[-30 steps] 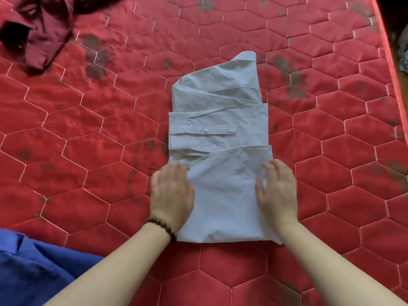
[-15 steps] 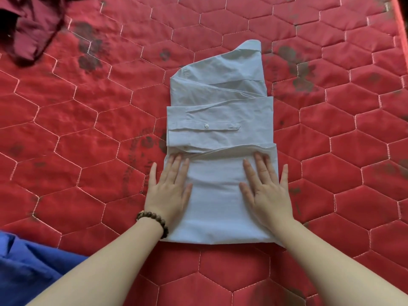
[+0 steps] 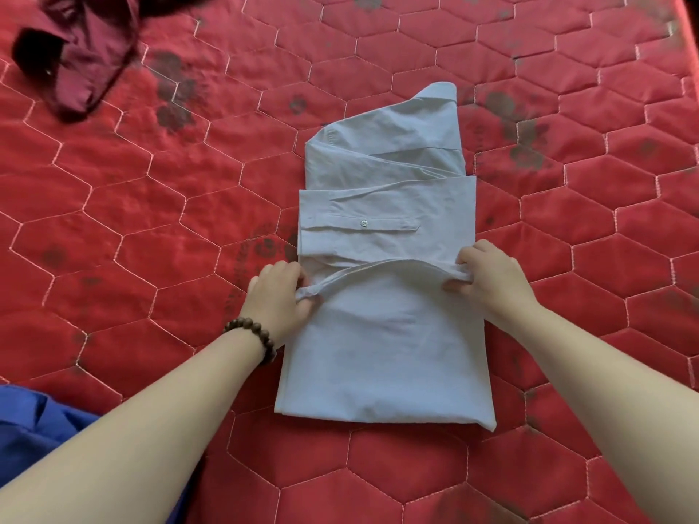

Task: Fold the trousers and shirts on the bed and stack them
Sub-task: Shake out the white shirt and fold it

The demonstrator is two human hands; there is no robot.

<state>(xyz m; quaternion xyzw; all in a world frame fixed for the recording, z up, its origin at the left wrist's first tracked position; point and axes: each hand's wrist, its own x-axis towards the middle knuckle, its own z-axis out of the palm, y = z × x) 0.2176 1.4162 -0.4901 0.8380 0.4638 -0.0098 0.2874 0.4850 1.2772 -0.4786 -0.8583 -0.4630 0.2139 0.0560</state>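
A light grey shirt (image 3: 386, 206) lies partly folded in the middle of the red quilted bed (image 3: 151, 206), its collar end pointing away from me and a buttoned cuff across its middle. The near part is doubled over toward me. My left hand (image 3: 280, 296) pinches the left corner of that folded edge. My right hand (image 3: 488, 277) pinches the right corner, and the edge between them is lifted slightly off the layer below.
A crumpled maroon garment (image 3: 83, 51) sits at the far left corner. A blue garment (image 3: 34, 444) lies at the near left under my left forearm. The bed's right edge (image 3: 690, 43) runs along the far right.
Both hands were pressing flat on the near fold. They have since slid outward to its two corners and pinched the edge, raising it a little.
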